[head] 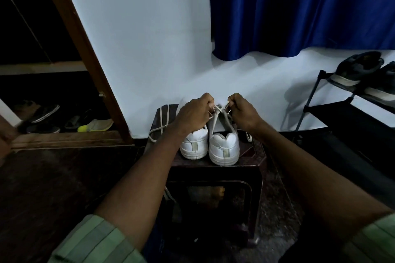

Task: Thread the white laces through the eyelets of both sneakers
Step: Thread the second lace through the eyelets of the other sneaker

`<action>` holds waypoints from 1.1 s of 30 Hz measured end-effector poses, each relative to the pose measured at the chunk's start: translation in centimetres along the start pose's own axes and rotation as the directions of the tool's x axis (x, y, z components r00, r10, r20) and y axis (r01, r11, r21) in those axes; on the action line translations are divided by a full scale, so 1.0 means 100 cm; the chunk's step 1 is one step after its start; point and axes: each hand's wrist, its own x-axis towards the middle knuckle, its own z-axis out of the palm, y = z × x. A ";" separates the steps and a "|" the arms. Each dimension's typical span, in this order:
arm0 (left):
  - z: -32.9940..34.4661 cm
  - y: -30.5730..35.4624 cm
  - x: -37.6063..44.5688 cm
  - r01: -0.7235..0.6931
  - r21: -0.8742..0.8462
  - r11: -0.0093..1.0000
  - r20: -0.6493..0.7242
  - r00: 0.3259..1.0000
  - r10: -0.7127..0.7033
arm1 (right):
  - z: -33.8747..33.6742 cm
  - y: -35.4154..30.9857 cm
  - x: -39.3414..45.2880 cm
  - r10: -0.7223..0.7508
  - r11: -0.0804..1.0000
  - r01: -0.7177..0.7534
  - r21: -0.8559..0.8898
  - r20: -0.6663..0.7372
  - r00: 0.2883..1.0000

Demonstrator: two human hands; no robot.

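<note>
Two white sneakers stand side by side on a dark stool (252, 156), heels toward me: the left sneaker (194, 145) and the right sneaker (224, 147). My left hand (193, 112) pinches one end of a white lace (217, 113) above the right sneaker's tongue. My right hand (243, 111) pinches the other end of that lace. The lace crosses between the two hands over the eyelets. A second white lace (159, 126) lies loose on the stool's left side and hangs over its edge. The toes of both sneakers are hidden behind my hands.
A black shoe rack (342, 104) with dark shoes (359, 68) stands at the right. A blue curtain (299, 6) hangs behind. A wooden door frame (85, 60) is at the left, with several shoes (70, 119) on the floor beyond it.
</note>
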 end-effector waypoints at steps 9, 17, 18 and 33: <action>-0.002 -0.007 -0.001 -0.059 -0.199 0.978 -0.017 0.998 0.056 | -0.009 0.006 0.000 -0.040 0.999 0.039 0.029 0.039 0.998; 0.002 -0.004 0.001 0.014 -0.090 0.996 -0.061 0.998 -0.020 | -0.008 0.000 0.000 0.050 0.992 -0.042 0.123 -0.065 0.997; 0.002 -0.004 0.001 0.019 -0.090 0.996 -0.059 0.998 -0.024 | -0.009 -0.001 -0.001 0.060 0.989 -0.050 0.137 -0.067 0.996; -0.019 0.015 -0.033 0.082 0.172 0.982 -0.103 0.993 -0.065 | -0.018 -0.007 -0.026 0.244 0.936 -0.257 0.239 0.084 0.966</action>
